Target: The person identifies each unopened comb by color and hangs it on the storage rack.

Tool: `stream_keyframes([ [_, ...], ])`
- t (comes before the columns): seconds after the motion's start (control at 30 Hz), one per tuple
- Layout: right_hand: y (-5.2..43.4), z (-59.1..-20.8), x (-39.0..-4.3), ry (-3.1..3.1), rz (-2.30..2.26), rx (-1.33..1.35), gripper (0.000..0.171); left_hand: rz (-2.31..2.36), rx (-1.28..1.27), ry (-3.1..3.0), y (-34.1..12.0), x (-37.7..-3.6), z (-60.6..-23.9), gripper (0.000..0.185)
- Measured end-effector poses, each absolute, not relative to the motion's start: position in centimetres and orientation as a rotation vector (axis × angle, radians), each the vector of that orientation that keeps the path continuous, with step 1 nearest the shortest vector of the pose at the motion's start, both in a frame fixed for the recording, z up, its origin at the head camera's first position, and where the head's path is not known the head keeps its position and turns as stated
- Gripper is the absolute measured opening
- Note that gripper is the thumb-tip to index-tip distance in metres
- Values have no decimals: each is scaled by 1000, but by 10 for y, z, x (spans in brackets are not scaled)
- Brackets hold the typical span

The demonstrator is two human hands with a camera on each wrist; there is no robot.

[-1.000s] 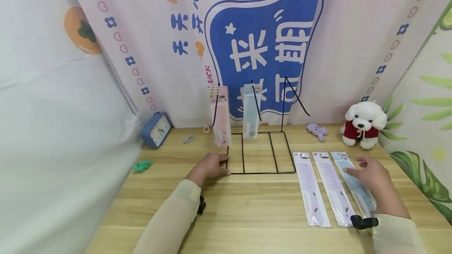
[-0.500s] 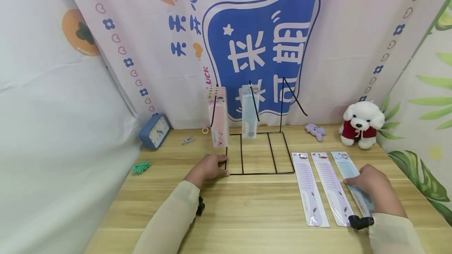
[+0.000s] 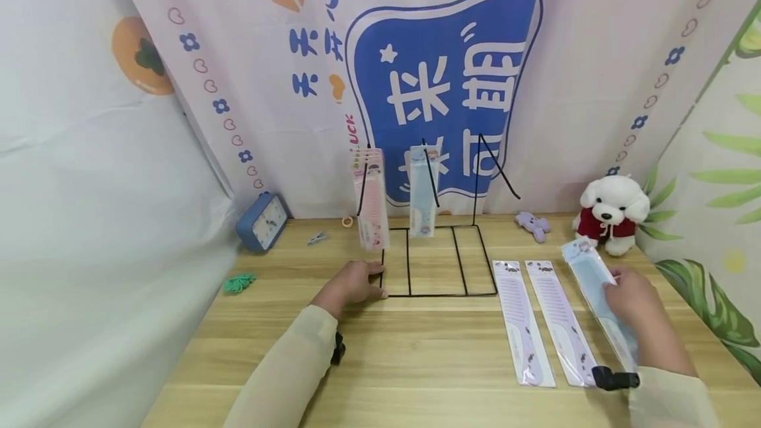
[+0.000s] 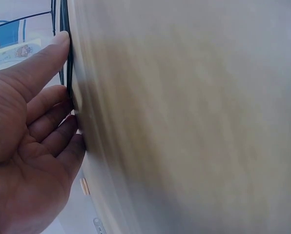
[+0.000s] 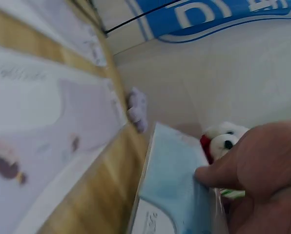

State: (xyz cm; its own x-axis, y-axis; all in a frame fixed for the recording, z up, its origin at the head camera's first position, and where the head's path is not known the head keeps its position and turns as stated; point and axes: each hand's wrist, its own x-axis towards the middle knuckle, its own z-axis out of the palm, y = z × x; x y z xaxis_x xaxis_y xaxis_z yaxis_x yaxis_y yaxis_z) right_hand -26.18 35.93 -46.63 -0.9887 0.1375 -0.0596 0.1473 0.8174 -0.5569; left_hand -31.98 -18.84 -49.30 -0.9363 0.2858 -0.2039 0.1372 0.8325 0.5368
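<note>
Your right hand (image 3: 633, 297) pinches the blue comb pack (image 3: 594, 281), its far end lifted off the counter (image 3: 440, 355), right of the wire rack (image 3: 436, 263). Your left hand (image 3: 355, 281) rests relaxed, fingers (image 4: 43, 58) touching the rack's front-left corner.

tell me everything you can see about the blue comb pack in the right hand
The blue comb pack is a long, flat, clear plastic sleeve with a pale blue comb inside. The right hand grips it near the middle, its far end raised off the wooden table, right of two purple comb packs lying flat.
</note>
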Motion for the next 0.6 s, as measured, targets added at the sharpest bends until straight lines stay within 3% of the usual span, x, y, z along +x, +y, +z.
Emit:
stream_keyframes([
  [0.43,334,-417,-247,3033,-1474,-3,43,762,335,2748,-188,-319,-495,69],
  [0.6,331,-408,-248,3010,-1670,-101,19,762,322,2750,-188,-318,-493,69],
])
